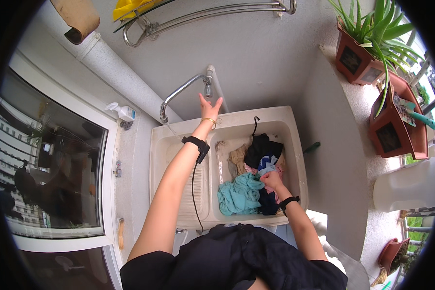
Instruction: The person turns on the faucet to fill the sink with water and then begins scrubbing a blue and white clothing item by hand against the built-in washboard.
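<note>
My left hand [209,108] is raised with fingers spread, just below the handle of a chrome faucet [208,88]; no object shows in it. From the curved spout [177,92], a thin stream of water runs toward the left part of a laundry sink [220,219]. Over the right basin, my right hand [272,179] pinches the edge of a teal cloth [241,195]. Around it lie a black garment [262,148], a blue and white cloth [268,163], a tan cloth [238,159] and pink fabric, bunched together.
A ribbed washboard [192,192] forms part of the sink's left side. A pump bottle [125,111] stands on the left ledge. Potted aloe [380,32], a brown planter [402,134] and a translucent plastic jug [406,185] line the right ledge. A metal towel rack [217,12] hangs above.
</note>
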`<state>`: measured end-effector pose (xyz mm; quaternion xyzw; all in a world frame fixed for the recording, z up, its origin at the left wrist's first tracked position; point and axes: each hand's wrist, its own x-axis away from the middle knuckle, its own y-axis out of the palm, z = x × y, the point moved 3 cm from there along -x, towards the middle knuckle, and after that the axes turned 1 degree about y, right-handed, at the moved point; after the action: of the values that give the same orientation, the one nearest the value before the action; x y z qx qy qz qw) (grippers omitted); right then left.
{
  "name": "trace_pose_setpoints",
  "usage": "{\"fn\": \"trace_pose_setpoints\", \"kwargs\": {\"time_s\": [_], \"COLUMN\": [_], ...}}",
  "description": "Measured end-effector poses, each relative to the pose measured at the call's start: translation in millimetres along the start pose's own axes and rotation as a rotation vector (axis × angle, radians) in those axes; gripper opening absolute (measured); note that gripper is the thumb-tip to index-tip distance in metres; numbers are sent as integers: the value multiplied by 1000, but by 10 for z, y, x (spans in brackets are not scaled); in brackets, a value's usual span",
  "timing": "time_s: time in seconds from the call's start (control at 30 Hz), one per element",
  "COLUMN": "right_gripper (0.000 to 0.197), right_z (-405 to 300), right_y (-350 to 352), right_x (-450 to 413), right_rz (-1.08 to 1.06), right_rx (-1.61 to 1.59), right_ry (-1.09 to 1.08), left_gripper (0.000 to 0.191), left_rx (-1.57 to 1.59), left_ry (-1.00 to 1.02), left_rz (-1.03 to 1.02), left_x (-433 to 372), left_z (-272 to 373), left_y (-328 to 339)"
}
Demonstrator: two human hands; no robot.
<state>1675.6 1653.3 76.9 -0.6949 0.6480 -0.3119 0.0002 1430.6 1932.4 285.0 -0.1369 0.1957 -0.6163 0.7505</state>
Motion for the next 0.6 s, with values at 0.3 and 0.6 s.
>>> {"fn": "trace_pose_setpoints", "kwargs": {"time_s": [0.3, 0.6], "right_gripper": [11, 47], "right_z": [-1276, -1428], "right_y": [-92, -315], "right_x": [629, -1145], "right_rz": [-235, 148], "right_rx": [-423, 19], "right_ry": [-233, -420], "left_gripper": [71, 37], "left_rx": [-131, -72], "left_ry": [218, -100], "left_rz": [-1253, -501], "left_x": [2458, 2928], "left_z": [-751, -1438], "left_y": [357, -1206]}}
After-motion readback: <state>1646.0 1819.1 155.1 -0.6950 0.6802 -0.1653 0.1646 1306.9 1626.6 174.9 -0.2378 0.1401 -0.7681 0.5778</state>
